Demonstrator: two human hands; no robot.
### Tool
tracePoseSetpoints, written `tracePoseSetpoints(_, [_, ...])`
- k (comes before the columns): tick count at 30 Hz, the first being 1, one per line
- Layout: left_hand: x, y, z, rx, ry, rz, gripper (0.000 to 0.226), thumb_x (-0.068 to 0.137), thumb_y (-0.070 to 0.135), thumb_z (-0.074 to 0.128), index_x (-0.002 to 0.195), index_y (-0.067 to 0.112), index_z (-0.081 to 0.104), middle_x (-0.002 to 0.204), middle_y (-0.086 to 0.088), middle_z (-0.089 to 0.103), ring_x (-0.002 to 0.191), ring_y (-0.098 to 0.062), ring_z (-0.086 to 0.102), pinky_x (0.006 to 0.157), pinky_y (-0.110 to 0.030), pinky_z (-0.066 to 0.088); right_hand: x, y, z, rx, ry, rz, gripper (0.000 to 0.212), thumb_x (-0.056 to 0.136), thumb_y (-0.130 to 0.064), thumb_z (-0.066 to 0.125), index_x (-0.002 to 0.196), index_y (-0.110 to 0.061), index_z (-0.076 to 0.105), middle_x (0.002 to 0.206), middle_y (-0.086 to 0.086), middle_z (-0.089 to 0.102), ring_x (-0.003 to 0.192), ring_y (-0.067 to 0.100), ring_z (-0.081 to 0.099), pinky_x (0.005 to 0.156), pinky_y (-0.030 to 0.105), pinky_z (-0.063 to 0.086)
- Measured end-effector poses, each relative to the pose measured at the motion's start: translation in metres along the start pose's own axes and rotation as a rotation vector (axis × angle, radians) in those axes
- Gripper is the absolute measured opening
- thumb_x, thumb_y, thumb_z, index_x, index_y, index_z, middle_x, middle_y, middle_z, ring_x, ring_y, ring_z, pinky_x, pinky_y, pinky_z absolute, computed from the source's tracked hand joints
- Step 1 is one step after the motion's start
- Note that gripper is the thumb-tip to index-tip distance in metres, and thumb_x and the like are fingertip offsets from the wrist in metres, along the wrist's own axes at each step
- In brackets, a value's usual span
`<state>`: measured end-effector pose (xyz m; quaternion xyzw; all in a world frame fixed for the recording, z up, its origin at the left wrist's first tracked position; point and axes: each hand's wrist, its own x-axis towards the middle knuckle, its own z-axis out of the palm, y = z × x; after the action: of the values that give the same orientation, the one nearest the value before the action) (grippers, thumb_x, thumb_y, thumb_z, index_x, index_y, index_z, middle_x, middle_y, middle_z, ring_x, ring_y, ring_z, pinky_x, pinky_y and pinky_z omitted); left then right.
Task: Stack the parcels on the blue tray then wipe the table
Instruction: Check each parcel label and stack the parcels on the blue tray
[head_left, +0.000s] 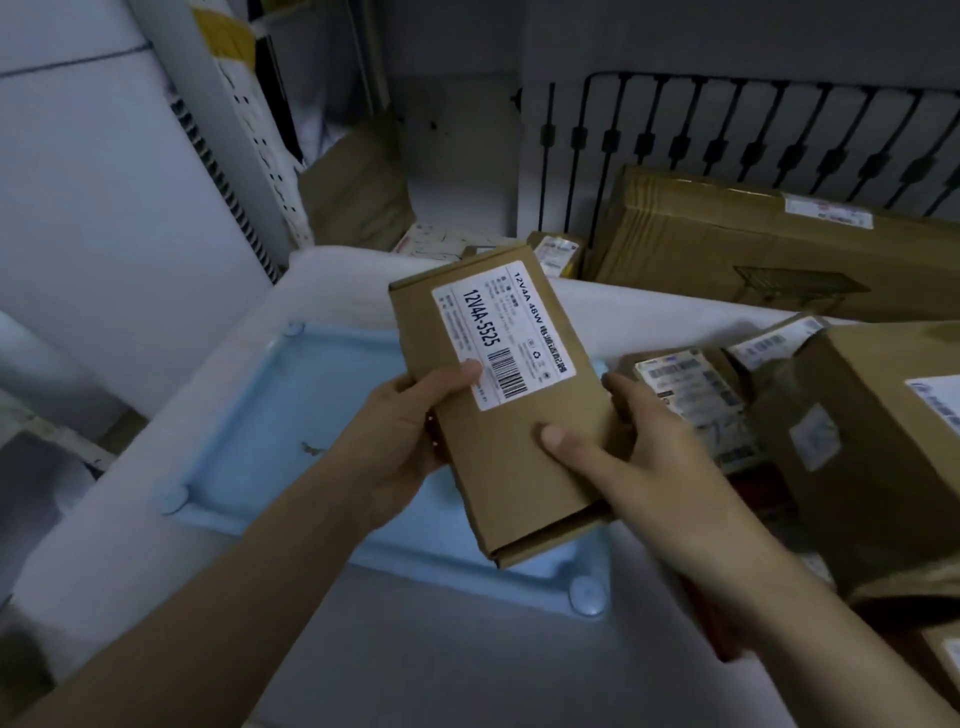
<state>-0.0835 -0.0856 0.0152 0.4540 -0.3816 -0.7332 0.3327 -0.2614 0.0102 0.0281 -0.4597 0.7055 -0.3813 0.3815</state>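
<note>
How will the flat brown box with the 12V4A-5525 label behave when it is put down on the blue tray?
The brown box looks like stiff cardboard with straight edges, so it should probably keep its shape. It is flat and wide, so it will likely lie stable on the blue tray, not tip or roll. The left hand and right hand grip it loosely, suggesting it is fairly light.

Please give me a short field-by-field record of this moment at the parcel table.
held item: brown cardboard parcel, label reads 12V4A-5525
left hand: grips the parcel's left edge
right hand: grips its right side, thumb on top
blue tray: on the white table, no parcels seen on it
waiting parcels: piled at right
</note>
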Motion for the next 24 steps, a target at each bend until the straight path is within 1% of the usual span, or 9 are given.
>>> tracePoseSetpoints(2, [0.004, -0.009, -0.005, 0.021, -0.037, 0.022, 0.049, 0.081, 0.027, 0.069, 0.127, 0.014, 0.065, 0.120, -0.006, 0.072, 0.117, -0.027, 0.065, 0.099, -0.042, 0.052, 0.003, 0.013, 0.006, 0.103, -0.040, 0.041, 0.053, 0.081, -0.041, 0.076, 0.127, -0.019, 0.059, 0.099, -0.010, 0.074, 0.089, 0.006, 0.071, 0.083, 0.031, 0.060])
tracePoseSetpoints(5, [0.007, -0.017, -0.008, 0.062, -0.099, 0.080, 0.044, 0.081, 0.028, 0.068, 0.124, 0.017, 0.067, 0.118, -0.005, 0.073, 0.116, -0.025, 0.066, 0.105, -0.043, 0.048, 0.002, 0.025, 0.010, 0.265, -0.043, 0.036, 0.028, 0.083, -0.031, 0.076, 0.106, -0.016, 0.070, 0.089, -0.002, 0.079, 0.085, 0.013, 0.075, 0.079, 0.030, 0.060])
tracePoseSetpoints(10, [-0.004, -0.024, -0.017, 0.155, -0.181, 0.204, 0.034, 0.088, 0.037, 0.063, 0.117, 0.021, 0.069, 0.118, -0.003, 0.073, 0.114, -0.023, 0.066, 0.104, -0.043, 0.048, -0.022, 0.038, 0.007, 0.336, 0.009, -0.085, 0.029, 0.084, -0.030, 0.074, 0.110, -0.015, 0.069, 0.101, 0.006, 0.077, 0.093, 0.023, 0.075, 0.090, 0.041, 0.058])
tracePoseSetpoints(12, [-0.017, -0.030, -0.020, 0.141, -0.175, 0.285, 0.032, 0.088, 0.035, 0.064, 0.113, 0.016, 0.070, 0.109, -0.005, 0.076, 0.104, -0.021, 0.070, 0.096, -0.039, 0.055, -0.045, 0.044, 0.002, 0.291, 0.047, -0.175, 0.030, 0.085, -0.028, 0.073, 0.113, -0.018, 0.067, 0.102, 0.004, 0.077, 0.089, 0.018, 0.075, 0.081, 0.033, 0.061])
tracePoseSetpoints(14, [-0.030, -0.038, -0.026, 0.170, -0.174, 0.382, 0.051, 0.080, 0.032, 0.070, 0.127, 0.012, 0.064, 0.118, -0.008, 0.072, 0.104, -0.020, 0.069, 0.096, -0.038, 0.055, -0.074, 0.055, -0.002, 0.207, 0.113, -0.259, 0.036, 0.083, -0.031, 0.075, 0.116, -0.023, 0.066, 0.108, 0.002, 0.075, 0.091, 0.016, 0.075, 0.080, 0.032, 0.060])
tracePoseSetpoints(16, [-0.047, -0.049, -0.034, 0.278, -0.173, 0.489, 0.071, 0.072, 0.033, 0.077, 0.138, 0.021, 0.055, 0.128, -0.003, 0.068, 0.111, -0.016, 0.066, 0.101, -0.039, 0.051, -0.106, 0.065, -0.006, 0.117, 0.172, -0.314, 0.039, 0.080, -0.033, 0.078, 0.117, -0.028, 0.065, 0.112, 0.003, 0.072, 0.094, 0.019, 0.073, 0.081, 0.036, 0.061])
tracePoseSetpoints(19, [-0.076, -0.065, -0.037, 0.499, -0.172, 0.609, 0.083, 0.065, 0.032, 0.088, 0.139, 0.030, 0.052, 0.132, 0.007, 0.064, 0.122, -0.010, 0.060, 0.103, -0.037, 0.048, -0.157, 0.075, -0.011, 0.017, 0.243, -0.314, 0.037, 0.083, -0.031, 0.077, 0.116, -0.037, 0.061, 0.108, -0.003, 0.068, 0.088, 0.023, 0.071, 0.066, 0.047, 0.064])
tracePoseSetpoints(22, [-0.099, -0.072, -0.038, 0.635, -0.165, 0.751, 0.083, 0.063, 0.037, 0.090, 0.137, 0.034, 0.053, 0.133, 0.011, 0.061, 0.121, -0.010, 0.059, 0.105, -0.036, 0.048, -0.186, 0.083, -0.009, -0.221, 0.314, -0.366, 0.042, 0.083, -0.029, 0.077, 0.117, -0.038, 0.055, 0.105, -0.017, 0.059, 0.094, 0.009, 0.062, 0.069, 0.027, 0.055])
tracePoseSetpoints(24, [-0.113, -0.070, -0.036, 0.701, -0.178, 0.836, 0.075, 0.071, 0.029, 0.086, 0.136, 0.040, 0.052, 0.133, 0.014, 0.059, 0.122, -0.008, 0.056, 0.104, -0.033, 0.047, -0.194, 0.085, -0.009, -0.430, 0.366, -0.415, 0.049, 0.081, -0.029, 0.079, 0.121, -0.040, 0.051, 0.109, -0.015, 0.055, 0.099, 0.011, 0.056, 0.077, 0.027, 0.049])
